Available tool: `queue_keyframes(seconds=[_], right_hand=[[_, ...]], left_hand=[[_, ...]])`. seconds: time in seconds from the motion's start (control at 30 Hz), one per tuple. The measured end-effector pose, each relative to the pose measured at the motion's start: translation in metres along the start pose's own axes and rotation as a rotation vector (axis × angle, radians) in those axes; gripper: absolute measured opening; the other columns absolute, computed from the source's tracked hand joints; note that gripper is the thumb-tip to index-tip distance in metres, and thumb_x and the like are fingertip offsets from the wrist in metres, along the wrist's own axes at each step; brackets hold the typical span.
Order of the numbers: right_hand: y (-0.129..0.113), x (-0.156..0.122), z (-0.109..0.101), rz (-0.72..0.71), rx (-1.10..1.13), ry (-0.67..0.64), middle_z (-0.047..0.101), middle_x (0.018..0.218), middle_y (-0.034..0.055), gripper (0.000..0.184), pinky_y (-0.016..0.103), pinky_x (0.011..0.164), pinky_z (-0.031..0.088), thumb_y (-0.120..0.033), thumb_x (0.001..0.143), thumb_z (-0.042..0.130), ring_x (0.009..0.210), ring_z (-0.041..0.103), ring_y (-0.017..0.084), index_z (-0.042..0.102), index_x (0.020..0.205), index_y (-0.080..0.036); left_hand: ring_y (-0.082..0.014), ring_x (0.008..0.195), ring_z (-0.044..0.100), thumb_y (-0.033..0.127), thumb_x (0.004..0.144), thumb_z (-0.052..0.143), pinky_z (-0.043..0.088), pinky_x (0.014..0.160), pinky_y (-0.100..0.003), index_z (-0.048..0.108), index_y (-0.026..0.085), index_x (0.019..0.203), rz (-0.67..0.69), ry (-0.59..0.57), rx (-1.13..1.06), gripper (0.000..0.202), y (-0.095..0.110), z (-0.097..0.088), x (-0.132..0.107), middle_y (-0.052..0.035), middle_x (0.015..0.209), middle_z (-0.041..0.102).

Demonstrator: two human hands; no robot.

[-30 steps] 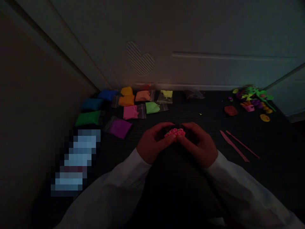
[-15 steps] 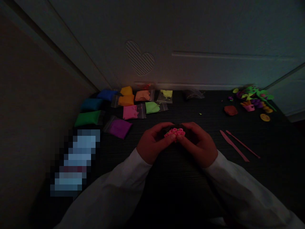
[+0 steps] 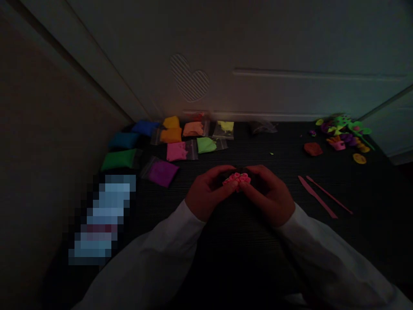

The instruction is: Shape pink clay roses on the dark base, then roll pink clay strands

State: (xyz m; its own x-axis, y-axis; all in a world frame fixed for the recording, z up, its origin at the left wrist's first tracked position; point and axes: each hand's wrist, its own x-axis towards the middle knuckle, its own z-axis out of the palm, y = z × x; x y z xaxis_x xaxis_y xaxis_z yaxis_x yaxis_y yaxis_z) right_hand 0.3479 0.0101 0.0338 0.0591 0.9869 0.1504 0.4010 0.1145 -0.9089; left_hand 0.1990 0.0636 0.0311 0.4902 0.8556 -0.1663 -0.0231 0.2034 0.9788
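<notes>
Between my two hands is a small cluster of pink clay roses [image 3: 238,177] with bits of green among them. My left hand [image 3: 206,193] curls round its left side, thumb on the front. On the other side my right hand [image 3: 269,196] grips it the same way, and the two thumb tips nearly meet at its lower edge. Something dark shows behind the roses, too dim to make out. Nearest my right hand lie a pink clay knife [image 3: 317,196] and a thin pink modelling stick [image 3: 329,194].
Several bags of coloured clay, such as a purple bag [image 3: 160,172] and a green bag [image 3: 119,159], lie at the left and back. A brownish-red clay lump [image 3: 312,149] and finished clay pieces [image 3: 346,133] sit back right. A blurred bright panel [image 3: 103,219] is at left. A wall [image 3: 274,94] bounds the back.
Hardly anything differs. Both hands keep the same hold on the pink roses, and the view has shifted very slightly.
</notes>
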Motion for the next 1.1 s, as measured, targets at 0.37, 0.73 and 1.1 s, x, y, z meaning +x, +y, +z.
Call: queue_keyframes(seconds=[0.37,0.73,1.1], right_hand=[[0.000,0.001,0.000,-0.014,0.011,0.011,0.054,0.093,0.0024,0.026,0.031,0.077,0.042,-0.030,0.075,0.055,0.085,0.052,0.014,0.051,0.098,-0.022],[0.002,0.001,0.003,0.001,0.004,0.050,0.056,0.093,0.0037,0.028,0.032,0.076,0.043,-0.032,0.073,0.056,0.084,0.053,0.016,0.052,0.098,-0.022],[-0.005,0.005,-0.009,0.227,0.390,-0.080,0.062,0.086,0.0002,0.026,0.027,0.071,0.045,-0.032,0.068,0.061,0.078,0.057,0.013,0.056,0.092,-0.022]], left_hand=[[-0.0126,0.078,0.057,0.025,0.065,0.063,0.045,0.073,-0.025,0.056,0.020,0.095,0.013,-0.036,-0.057,0.031,-0.001,0.000,0.000,-0.0008,0.090,0.062],[-0.0153,0.079,0.057,0.024,0.070,0.054,0.047,0.065,-0.028,0.056,0.020,0.088,0.078,0.059,-0.164,0.018,-0.003,-0.007,0.003,-0.0020,0.101,0.057],[-0.0135,0.075,0.059,0.021,0.062,0.065,0.044,0.074,-0.028,0.065,0.021,0.081,0.072,-0.008,-0.126,0.019,0.004,-0.020,0.010,-0.0004,0.082,0.066]])
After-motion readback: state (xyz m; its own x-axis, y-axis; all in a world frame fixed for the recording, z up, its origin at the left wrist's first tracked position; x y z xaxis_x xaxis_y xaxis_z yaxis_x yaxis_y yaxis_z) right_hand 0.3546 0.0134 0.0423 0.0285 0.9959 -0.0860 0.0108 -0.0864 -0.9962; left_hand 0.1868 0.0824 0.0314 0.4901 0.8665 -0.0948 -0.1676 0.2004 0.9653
